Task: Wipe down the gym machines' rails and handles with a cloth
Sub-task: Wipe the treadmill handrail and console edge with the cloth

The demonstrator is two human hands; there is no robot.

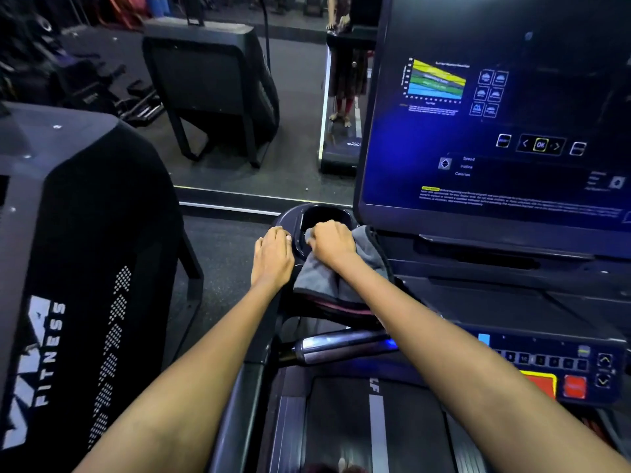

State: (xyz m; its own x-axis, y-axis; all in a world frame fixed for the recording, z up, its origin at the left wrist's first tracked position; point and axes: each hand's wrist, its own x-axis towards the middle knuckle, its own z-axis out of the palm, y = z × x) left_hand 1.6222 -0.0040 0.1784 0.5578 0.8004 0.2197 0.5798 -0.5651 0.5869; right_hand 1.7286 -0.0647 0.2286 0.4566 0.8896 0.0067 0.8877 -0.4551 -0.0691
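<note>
A grey cloth (316, 274) lies bunched over the left end of the treadmill console, beside a black cup holder (324, 215). My right hand (331, 242) grips the cloth with curled fingers at the holder's near rim. My left hand (273, 256) rests flat, fingers straight, on the console's rounded left edge, just left of the cloth. Below my forearms a chrome handle bar (338, 346) runs across, and the treadmill's left side rail (239, 397) reaches toward me.
The lit console screen (495, 131) stands at upper right, with a button panel (563, 370) below it. A black neighbouring machine marked FITNESS (75, 285) fills the left. A mirror wall (256, 97) faces me. The treadmill belt (372, 425) lies below.
</note>
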